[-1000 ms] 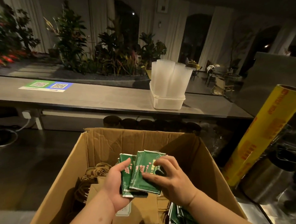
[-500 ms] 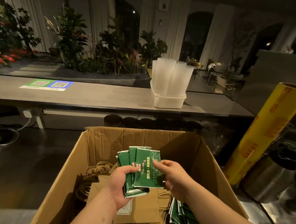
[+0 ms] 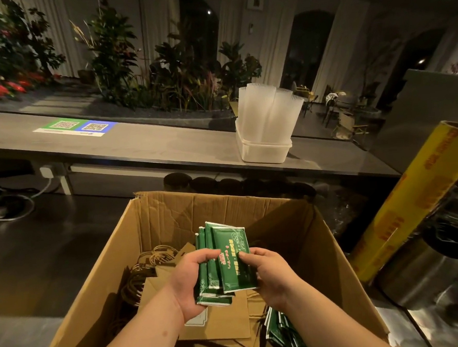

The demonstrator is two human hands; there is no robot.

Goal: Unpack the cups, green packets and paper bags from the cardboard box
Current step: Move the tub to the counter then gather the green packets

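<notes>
Presently both hands, left hand (image 3: 193, 281) and right hand (image 3: 271, 274), clamp a stack of green packets (image 3: 226, 259) at lower centre above the cardboard box (image 3: 331, 250); squaring edges before lifting clear should prevent slippage.

1 head-worn view looks forward and down, close over the cardboard box (image 3: 172, 225).

Upright green packets (image 3: 229, 259) above box (image 3: 100, 275)

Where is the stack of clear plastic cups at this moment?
In the head view the clear plastic cups stand upright in a white tub on the long grey counter, beyond the cardboard box and right of centre.
</notes>
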